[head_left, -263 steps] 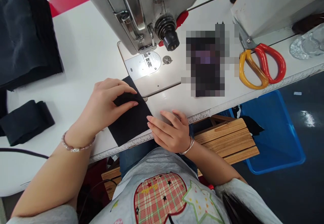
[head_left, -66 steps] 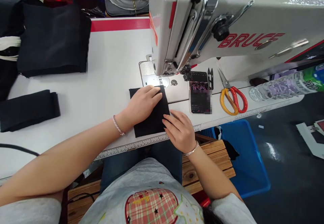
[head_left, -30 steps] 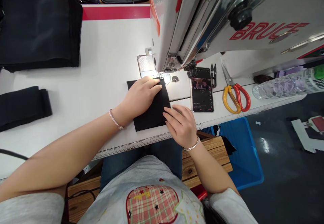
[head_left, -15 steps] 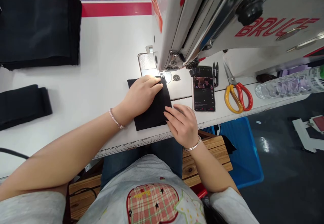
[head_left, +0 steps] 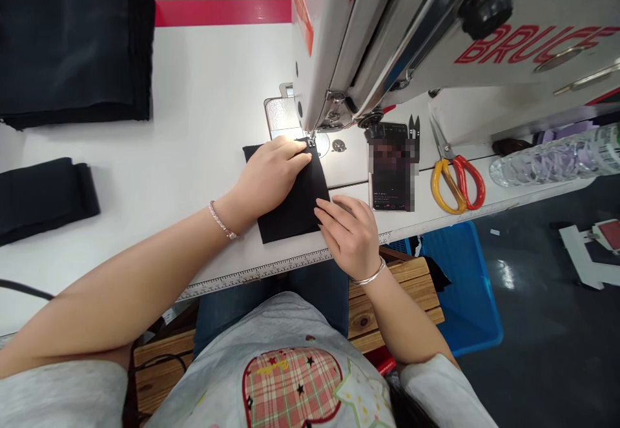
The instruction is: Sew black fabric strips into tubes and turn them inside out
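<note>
A folded piece of black fabric (head_left: 295,205) lies flat on the sewing machine bed, its far edge at the presser foot (head_left: 311,142). On top of it rests my left hand (head_left: 271,173), palm down, with fingers stretched out and their tips close beside the foot. My right hand (head_left: 351,234) touches the fabric's right edge with its fingertips; these fingers are extended and slightly apart, and the thumb is hidden. Above the fabric stands the white sewing machine head (head_left: 334,47), its lamp lighting the needle area.
Right of the bed lie a phone (head_left: 391,179), black thread snips (head_left: 414,130), scissors with yellow and red handles (head_left: 455,186), and a clear plastic bottle (head_left: 542,160). Black fabric stacks (head_left: 72,47) sit at left. A blue crate (head_left: 472,299) stands below the table's right side.
The view has shifted slightly. Both hands keep nearly the same place on the black fabric, which shows little visible movement.
</note>
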Demonstrator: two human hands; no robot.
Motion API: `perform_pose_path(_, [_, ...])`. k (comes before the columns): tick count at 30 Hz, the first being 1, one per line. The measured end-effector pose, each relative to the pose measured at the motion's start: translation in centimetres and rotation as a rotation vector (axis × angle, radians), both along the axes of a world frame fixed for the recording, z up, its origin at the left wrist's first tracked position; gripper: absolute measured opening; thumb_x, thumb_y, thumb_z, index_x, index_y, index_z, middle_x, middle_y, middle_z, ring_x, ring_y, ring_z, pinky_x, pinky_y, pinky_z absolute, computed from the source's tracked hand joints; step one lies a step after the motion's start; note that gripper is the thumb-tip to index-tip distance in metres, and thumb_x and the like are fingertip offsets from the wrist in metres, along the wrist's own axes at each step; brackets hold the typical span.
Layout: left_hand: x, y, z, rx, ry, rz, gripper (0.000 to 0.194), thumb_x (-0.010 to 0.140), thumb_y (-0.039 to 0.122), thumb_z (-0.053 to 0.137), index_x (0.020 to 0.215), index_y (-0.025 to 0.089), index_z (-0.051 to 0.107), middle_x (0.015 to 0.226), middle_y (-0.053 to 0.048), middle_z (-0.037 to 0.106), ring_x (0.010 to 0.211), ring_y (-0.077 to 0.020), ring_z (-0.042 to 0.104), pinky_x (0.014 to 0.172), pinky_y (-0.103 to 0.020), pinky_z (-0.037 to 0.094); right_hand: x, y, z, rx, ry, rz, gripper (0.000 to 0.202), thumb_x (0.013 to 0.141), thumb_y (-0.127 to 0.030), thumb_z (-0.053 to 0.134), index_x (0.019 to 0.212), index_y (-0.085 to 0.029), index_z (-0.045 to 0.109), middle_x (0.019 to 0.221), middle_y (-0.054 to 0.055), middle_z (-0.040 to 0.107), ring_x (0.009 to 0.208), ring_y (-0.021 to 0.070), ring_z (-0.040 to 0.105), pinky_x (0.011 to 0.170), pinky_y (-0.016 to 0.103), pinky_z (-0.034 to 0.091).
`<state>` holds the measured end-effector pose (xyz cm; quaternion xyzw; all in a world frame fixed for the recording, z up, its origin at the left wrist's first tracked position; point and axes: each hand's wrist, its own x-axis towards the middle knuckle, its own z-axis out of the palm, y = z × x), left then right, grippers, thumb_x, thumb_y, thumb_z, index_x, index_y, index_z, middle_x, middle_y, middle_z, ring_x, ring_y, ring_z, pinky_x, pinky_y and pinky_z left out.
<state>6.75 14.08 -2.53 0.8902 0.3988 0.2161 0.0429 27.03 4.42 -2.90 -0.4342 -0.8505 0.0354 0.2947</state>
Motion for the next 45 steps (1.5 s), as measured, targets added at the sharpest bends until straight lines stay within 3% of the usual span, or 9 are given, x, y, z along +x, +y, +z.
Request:
perform_pose_path(8, [-0.2,0.0,0.4,-0.022,0.017,-0.042,0.036,0.097,0.017,0.031,0.113,0.016,0.064,0.115,-0.013,0.065,0.109,-0.0262,0.058,0.093,-0.048,0.05,-0.3,0.0,0.2,-0.018,-0.022,-0.02,0.024,0.091,-0.013,0.057,0.109,-0.019,0.071,0.117,0.006,0.072,0.107,0.0235,0.057,0.09,0.04,0.048])
perform_pose_path(13, [0.5,-2.7,1.7,-0.075,0.028,-0.178,0.028,0.095,0.022,0.043,0.111,0.015,0.065,0.115,-0.013,0.066,0.11,-0.0275,0.058,0.091,-0.048,0.052,-0.2,-0.1,0.2,-0.031,-0.032,-0.012,0.023,0.09,-0.013,0.059,0.108,-0.014,0.072,0.116,0.013,0.071,0.108,0.0253,0.056,0.092,0.041,0.045])
perform_pose_path(20, [0.9,-6.2,2.5,-0.021,0.039,-0.242,0.029,0.091,0.031,0.055,0.11,0.012,0.065,0.108,-0.013,0.068,0.105,-0.0282,0.06,0.093,-0.046,0.054,0.0,-0.3,-0.5,-0.055,0.051,-0.041,0.02,0.092,-0.017,0.055,0.108,-0.017,0.068,0.119,0.01,0.068,0.113,0.0229,0.056,0.096,0.039,0.046])
perform_pose_path(29, [0.6,-6.6,2.3,-0.007,0.11,-0.291,0.024,0.093,0.019,0.051,0.112,0.015,0.065,0.109,-0.011,0.069,0.107,-0.0269,0.061,0.099,-0.05,0.05,0.9,-1.2,-1.6,-0.034,0.156,-0.072,0.011,0.093,-0.021,0.056,0.083,-0.021,0.061,0.097,0.008,0.064,0.104,0.021,0.058,0.091,0.04,0.05])
perform_pose_path(45, [0.2,-7.2,2.4,0.17,0.115,-0.351,0.022,0.088,0.007,0.058,0.109,0.008,0.063,0.106,-0.012,0.071,0.102,-0.026,0.064,0.094,-0.047,0.056,1.2,-1.6,-1.6,0.167,0.129,-0.043,0.006,0.085,-0.012,0.065,0.089,-0.017,0.067,0.089,0.006,0.07,0.096,0.0196,0.062,0.093,0.039,0.054])
